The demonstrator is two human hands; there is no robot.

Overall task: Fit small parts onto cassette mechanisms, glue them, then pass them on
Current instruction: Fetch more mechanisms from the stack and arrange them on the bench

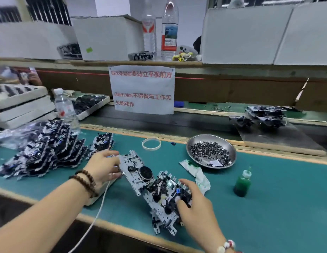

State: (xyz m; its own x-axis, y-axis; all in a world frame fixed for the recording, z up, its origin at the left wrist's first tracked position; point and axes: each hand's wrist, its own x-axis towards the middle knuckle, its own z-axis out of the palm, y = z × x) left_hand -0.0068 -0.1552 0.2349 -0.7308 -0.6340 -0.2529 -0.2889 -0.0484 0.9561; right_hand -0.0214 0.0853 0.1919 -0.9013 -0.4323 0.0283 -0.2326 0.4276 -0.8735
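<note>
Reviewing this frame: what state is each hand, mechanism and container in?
Left hand: gripping far mechanism, which lies flat.
Right hand: fingers curled on near mechanism.
Glue bottle: upright, capped.
Metal dish: holds small parts.
Water bottle: capped.

Shiny metal dish [193, 143], matt green mat [268, 198], perforated metal mechanism [133, 161].

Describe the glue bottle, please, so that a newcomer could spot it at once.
Start at the green work mat and find the round metal dish of small dark parts on its far right side. Nearer the person stands the glue bottle: small, upright, the only container holding green liquid, beside a green-stained cloth.
</note>
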